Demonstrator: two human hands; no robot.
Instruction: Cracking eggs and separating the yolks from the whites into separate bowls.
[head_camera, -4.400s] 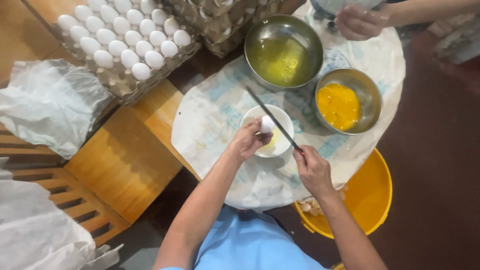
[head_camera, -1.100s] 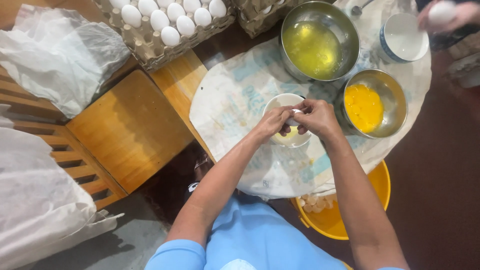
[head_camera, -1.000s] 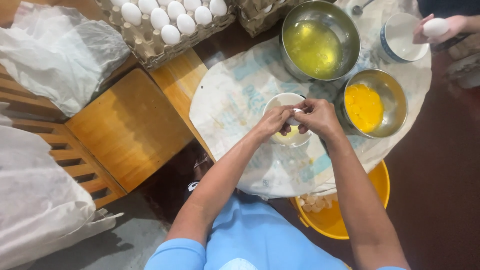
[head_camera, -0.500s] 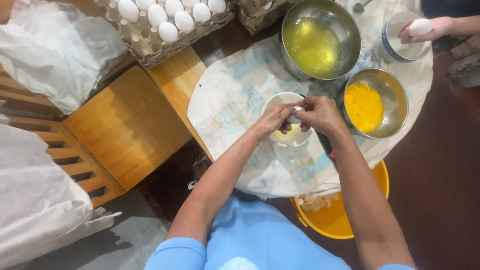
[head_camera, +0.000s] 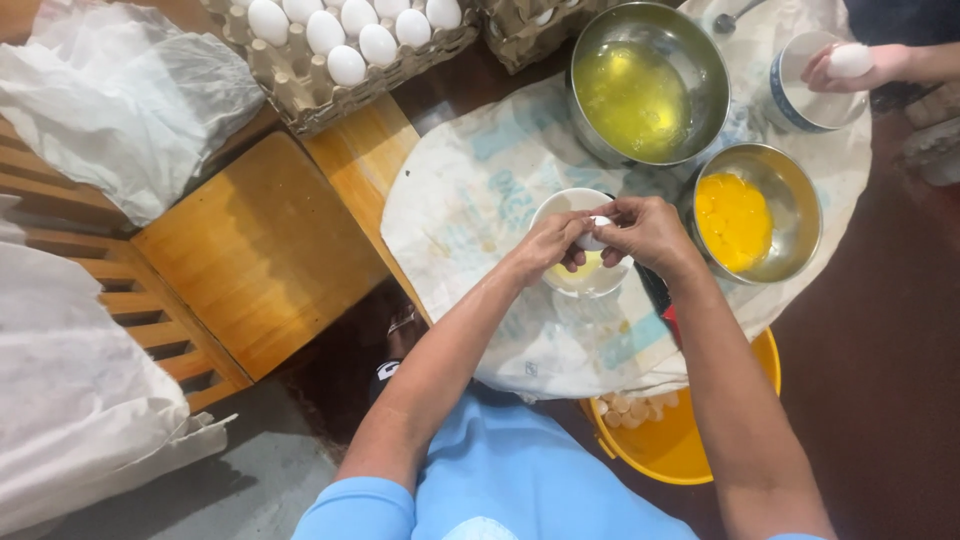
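Both my hands meet over a small white bowl (head_camera: 560, 205) on a cloth-covered round table. My left hand (head_camera: 545, 245) and my right hand (head_camera: 648, 232) together grip a white egg (head_camera: 594, 233), thumbs pressed at its middle. Yellowish liquid lies in the bowl under the egg. A steel bowl of egg whites (head_camera: 640, 90) stands behind, and a steel bowl of yolks (head_camera: 745, 215) sits to the right.
A carton tray of white eggs (head_camera: 340, 40) rests at the top left. Another person's hand (head_camera: 850, 65) holds an egg over a white-and-blue bowl (head_camera: 800, 95) at the top right. A yellow bucket with eggshells (head_camera: 680, 440) stands under the table. White plastic bags (head_camera: 120, 90) lie left.
My right hand has let go of the knife and joined the left on the egg over the small bowl. The other person's hand with an egg has shifted about over the far bowl.
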